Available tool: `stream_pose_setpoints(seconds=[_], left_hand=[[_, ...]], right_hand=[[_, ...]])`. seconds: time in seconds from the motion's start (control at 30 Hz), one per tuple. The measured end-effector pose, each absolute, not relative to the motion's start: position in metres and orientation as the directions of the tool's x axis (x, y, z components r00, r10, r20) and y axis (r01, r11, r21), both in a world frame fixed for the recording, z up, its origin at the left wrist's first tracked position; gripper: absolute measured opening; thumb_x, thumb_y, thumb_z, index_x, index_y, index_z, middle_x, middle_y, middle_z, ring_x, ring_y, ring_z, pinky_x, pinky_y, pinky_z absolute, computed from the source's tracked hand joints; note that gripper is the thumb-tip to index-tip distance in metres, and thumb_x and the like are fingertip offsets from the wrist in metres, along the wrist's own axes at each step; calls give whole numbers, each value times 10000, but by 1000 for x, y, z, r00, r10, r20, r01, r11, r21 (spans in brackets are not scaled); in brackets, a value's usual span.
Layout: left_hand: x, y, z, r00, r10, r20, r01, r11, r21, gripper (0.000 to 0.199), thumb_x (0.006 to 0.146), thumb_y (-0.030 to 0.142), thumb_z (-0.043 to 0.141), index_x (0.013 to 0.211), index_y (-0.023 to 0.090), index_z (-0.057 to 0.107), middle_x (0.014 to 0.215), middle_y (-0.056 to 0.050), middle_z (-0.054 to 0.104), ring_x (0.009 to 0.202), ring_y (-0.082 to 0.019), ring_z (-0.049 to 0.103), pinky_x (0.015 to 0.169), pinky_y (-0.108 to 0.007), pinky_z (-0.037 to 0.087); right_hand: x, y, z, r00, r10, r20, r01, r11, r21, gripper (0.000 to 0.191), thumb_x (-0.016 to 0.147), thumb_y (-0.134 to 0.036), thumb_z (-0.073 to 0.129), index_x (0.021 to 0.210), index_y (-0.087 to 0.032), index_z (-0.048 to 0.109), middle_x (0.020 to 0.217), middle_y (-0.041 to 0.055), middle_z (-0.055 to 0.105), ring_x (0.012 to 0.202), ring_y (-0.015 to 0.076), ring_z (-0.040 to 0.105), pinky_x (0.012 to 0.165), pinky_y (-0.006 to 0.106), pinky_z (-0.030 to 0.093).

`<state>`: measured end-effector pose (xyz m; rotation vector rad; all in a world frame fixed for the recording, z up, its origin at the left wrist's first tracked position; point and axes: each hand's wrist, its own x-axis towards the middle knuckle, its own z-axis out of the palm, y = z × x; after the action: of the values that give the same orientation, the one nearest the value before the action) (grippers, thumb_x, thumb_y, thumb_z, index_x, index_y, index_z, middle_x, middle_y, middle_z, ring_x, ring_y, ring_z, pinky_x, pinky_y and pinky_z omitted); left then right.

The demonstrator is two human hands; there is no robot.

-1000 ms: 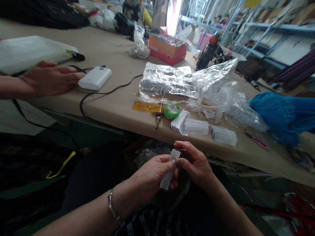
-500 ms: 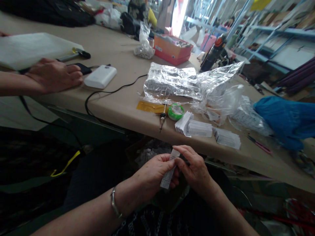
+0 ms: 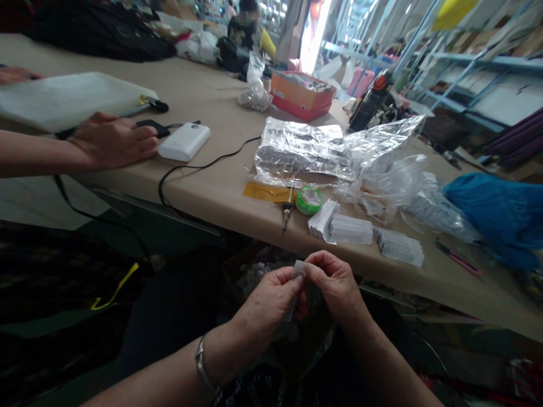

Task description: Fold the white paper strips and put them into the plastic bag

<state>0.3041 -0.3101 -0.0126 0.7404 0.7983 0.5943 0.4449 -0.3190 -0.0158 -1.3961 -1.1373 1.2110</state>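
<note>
My left hand [image 3: 269,299], with a metal bangle [image 3: 202,362] at the wrist, pinches a small white printed paper slip [image 3: 299,268] above my lap. The thumb and index finger of my right hand [image 3: 333,280] are closed at the slip's upper right end. Part of the slip is hidden behind my left fingers. Beyond my hands, stacks of white printed slips [image 3: 351,229] lie near the table edge, with another stack [image 3: 399,246] to their right. A green tape roll [image 3: 309,200] and a soldering iron [image 3: 287,213] are to the left of the stacks.
Another person's hand [image 3: 114,141] rests on the table [image 3: 203,215] at the left beside a white power bank [image 3: 185,141]. Silvery plastic bags [image 3: 303,150], a red-orange box [image 3: 302,96], a blue bag [image 3: 496,212] and pink-handled tweezers [image 3: 460,261] lie farther out.
The slip has turned so that less of its lower length shows. My right fingers have drawn together at its upper end. The whole view has shifted slightly, moving the table items right and down.
</note>
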Motion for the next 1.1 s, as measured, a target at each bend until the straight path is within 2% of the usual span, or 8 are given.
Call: stream_pose_setpoints(seconds=[0.13,0.27,0.37,0.53,0.8,1.1], left_hand=[[300,-306,-14,527,760,-380,-170,533,829,263,860,352,510,699,145,539,560,8,516,506,-92,466,518,-208,364],[290,-294,-19,440,853,-281,-149,377,914,200,821,322,567,800,129,615,710,-18,606,646,-115,525,607,-210,408],[281,-282,-20,324,925,-200,-60,231,971,169,803,277,581,853,133,655,792,-30,652,726,-137,558,669,-218,437],[275,-266,-20,212,974,-84,78,68,995,148,806,269,580,817,150,668,757,-19,667,710,-139,583,657,-206,449],[275,-254,-25,198,980,8,143,-36,989,153,818,246,558,779,153,672,702,-4,661,659,-119,575,613,-178,435],[277,-251,-24,182,982,53,153,-82,985,156,816,242,560,764,154,678,692,-2,665,651,-112,575,609,-165,437]], right_hand=[[438,-311,-15,94,989,-117,103,-127,-987,166,753,-305,647,706,-160,582,612,-28,557,525,90,493,509,192,414],[429,-300,-13,86,992,-93,116,-103,-988,156,737,-306,627,703,-159,587,628,-23,559,554,98,493,517,192,406],[422,-292,-13,113,993,-29,219,-53,-974,146,729,-294,610,689,-156,587,614,-24,541,555,97,465,514,194,381],[418,-279,-22,113,993,33,291,-2,-957,124,749,-278,583,711,-160,589,634,-27,544,577,101,464,546,202,391],[417,-271,-31,105,987,121,357,76,-931,107,772,-253,573,714,-164,590,631,-35,550,584,101,477,561,199,394],[416,-267,-32,120,972,202,395,140,-908,88,778,-226,556,711,-173,574,619,-42,537,569,98,477,552,199,386]])
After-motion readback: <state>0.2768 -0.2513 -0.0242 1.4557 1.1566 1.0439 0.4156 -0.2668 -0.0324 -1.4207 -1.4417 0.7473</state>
